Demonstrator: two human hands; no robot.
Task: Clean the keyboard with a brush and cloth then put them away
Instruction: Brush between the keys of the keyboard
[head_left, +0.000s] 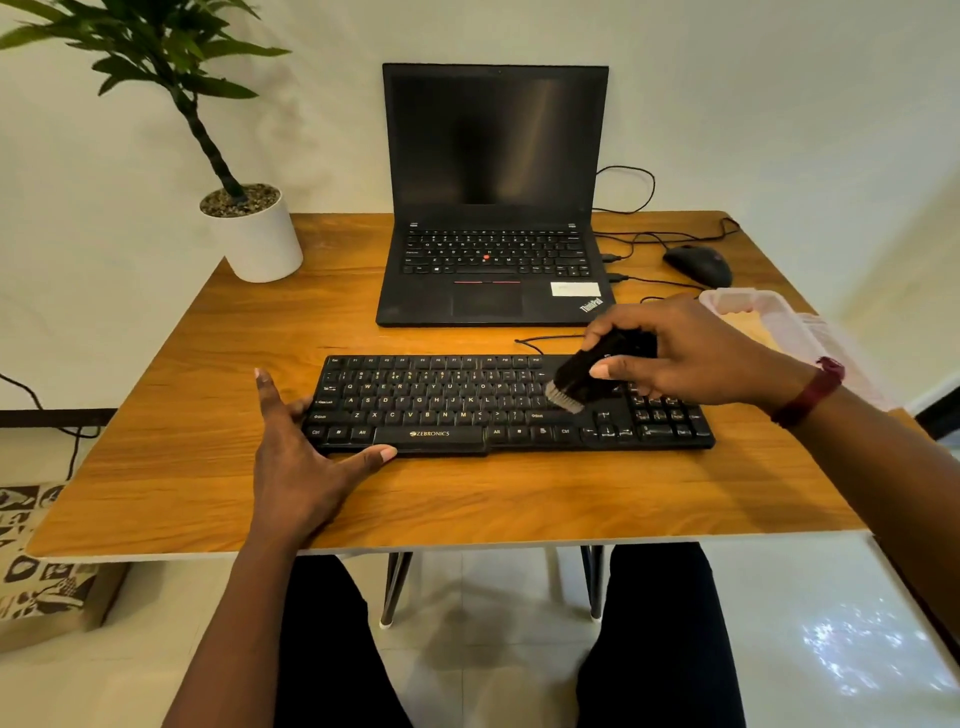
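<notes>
A black keyboard (441, 405) lies flat near the front of the wooden table (208, 364). My right hand (685, 353) grips a small black brush (582, 376) over the keyboard's right part, and its grey bristles touch the keys near the right Shift. My left hand (301, 457) rests on the table with straight fingers, which touch the keyboard's left end while the thumb lies along its front edge. No cloth can be made out.
An open black laptop (493, 208) stands behind the keyboard, with cables and a black mouse (698, 265) to its right. A translucent plastic box (769, 317) sits at the table's right edge. A potted plant (254, 228) stands at the back left corner.
</notes>
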